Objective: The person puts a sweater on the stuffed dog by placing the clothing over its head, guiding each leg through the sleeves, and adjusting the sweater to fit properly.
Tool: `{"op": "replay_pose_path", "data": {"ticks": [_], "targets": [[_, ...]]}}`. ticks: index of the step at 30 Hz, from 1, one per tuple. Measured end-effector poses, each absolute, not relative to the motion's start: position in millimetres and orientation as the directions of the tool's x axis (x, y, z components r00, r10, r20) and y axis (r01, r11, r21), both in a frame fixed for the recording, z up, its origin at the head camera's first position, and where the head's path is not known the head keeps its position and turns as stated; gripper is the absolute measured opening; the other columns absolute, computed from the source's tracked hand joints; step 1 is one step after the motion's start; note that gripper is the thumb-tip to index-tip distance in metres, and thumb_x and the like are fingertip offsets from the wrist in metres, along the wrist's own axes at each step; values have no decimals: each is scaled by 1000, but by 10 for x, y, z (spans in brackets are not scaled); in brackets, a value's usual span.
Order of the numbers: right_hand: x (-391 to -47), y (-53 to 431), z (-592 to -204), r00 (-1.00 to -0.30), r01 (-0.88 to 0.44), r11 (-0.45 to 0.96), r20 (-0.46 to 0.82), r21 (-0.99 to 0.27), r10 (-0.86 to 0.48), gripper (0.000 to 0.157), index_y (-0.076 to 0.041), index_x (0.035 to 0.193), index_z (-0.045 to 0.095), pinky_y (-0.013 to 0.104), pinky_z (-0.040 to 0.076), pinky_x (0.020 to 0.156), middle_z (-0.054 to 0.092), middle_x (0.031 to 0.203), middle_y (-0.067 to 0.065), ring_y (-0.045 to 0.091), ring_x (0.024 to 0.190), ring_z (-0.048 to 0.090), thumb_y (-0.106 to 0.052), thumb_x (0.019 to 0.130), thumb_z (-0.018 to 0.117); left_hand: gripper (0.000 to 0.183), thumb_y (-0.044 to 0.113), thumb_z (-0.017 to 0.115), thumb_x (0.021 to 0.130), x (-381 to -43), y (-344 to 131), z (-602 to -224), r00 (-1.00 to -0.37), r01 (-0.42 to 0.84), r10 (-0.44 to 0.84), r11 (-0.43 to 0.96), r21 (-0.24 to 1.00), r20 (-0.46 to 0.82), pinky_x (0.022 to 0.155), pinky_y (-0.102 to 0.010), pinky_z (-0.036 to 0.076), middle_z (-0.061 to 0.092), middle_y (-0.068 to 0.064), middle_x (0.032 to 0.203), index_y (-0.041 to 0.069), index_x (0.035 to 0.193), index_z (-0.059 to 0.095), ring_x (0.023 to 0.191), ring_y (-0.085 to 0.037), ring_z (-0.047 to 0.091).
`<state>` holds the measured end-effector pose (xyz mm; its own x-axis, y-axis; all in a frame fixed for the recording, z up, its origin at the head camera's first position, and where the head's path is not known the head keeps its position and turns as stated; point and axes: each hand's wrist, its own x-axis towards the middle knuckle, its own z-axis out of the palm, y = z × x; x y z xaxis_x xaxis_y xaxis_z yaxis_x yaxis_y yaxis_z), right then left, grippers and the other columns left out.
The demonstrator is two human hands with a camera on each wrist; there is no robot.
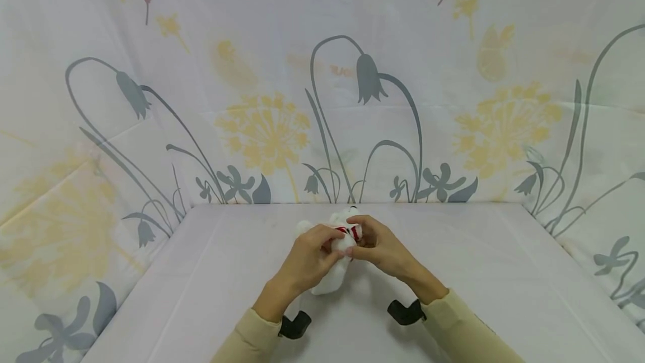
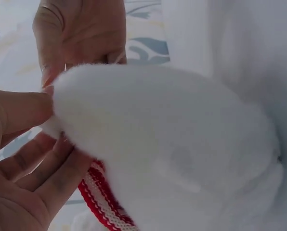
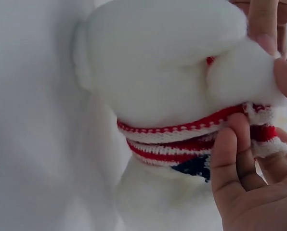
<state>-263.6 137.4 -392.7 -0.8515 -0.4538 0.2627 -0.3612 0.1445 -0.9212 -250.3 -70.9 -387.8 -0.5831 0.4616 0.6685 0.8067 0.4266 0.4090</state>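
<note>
Backdrop (image 1: 282,27): pale sheeting printed with grey bell-shaped flowers and yellow blooms, rising behind a whitish surface (image 1: 216,284). You have the white plush toy (image 1: 330,283) near the middle of that surface, between both hands. Around its body runs a red-and-white striped knit (image 3: 165,137) with a dark blue patch (image 3: 194,166). Your left hand (image 1: 308,256) pinches the end of a white limb (image 3: 242,72), thumb against fingers. Your right hand (image 1: 382,246) grips the striped knit just beside that limb, fingers drawn narrow. You wear light sleeves (image 1: 463,326); black fittings (image 1: 405,312) show near both wrists.
</note>
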Motion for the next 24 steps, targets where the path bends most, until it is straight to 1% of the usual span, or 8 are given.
{"op": "replay_pose_path", "data": {"ticks": [4,7,10,12,15,18,21,24], "targets": [[-2632,1385,-3906,-839,-407,152,302,-901,-453,61,-5,136,44,28,48,65,55,84,12,22,76,54,-14,84,74,29,-1,77,77,-2467,-694,-3850,-606,796,443,337,503,661,65,-20,52,64,-6,94,1,103,66,74,-13,62],[-2632,1407,-3872,-812,-467,185,337,-864,-477,59,-7,135,45,28,45,64,52,81,10,21,73,51,-14,84,74,27,-3,76,77,-2438,-660,-3836,-609,792,435,292,535,663,62,-19,52,64,-7,93,1,102,65,72,-13,64],[-2638,1440,-3858,-768,-502,157,355,-851,-533,55,-5,133,45,32,47,68,56,84,10,21,76,54,-6,84,71,25,-3,76,77,-2411,-627,-3823,-606,794,438,293,532,664,60,-17,51,64,-6,89,2,98,65,69,-11,63],[-2639,1452,-3854,-732,-515,111,368,-850,-574,54,-4,132,43,35,48,74,59,89,12,21,82,57,0,84,68,26,-1,77,76,-2399,-617,-3818,-606,795,433,335,506,667,60,-16,49,62,-4,86,3,98,63,68,-10,60],[-2634,1448,-3854,-680,-518,35,387,-854,-623,52,-1,132,41,37,48,80,61,97,15,22,90,59,5,85,64,40,7,81,74,-2396,-619,-3818,-625,776,417,424,466,660,62,-19,46,55,-5,91,3,105,56,74,-13,54],[-2621,1427,-3851,-645,-520,-12,401,-854,-651,53,0,134,38,35,47,81,60,99,17,21,93,58,7,86,60,63,15,84,71,-2402,-640,-3823,-668,737,408,480,476,623,68,-24,46,51,-7,107,5,122,48,85,-16,51],[-2600,1413,-3837,-625,-522,-37,411,-852,-664,55,2,136,35,33,48,78,60,98,18,20,93,59,10,87,57,82,18,85,71,-2403,-664,-3817,-712,701,424,461,544,559,72,-27,49,49,-5,127,10,139,39,94,-14,54],[-2581,1407,-3817,-619,-533,-31,415,-845,-667,54,0,137,35,34,49,78,62,98,17,20,94,60,9,88,57,88,17,83,74,-2408,-680,-3807,-721,691,456,417,591,522,77,-29,50,52,-2,131,14,146,33,95,-12,56]]}}
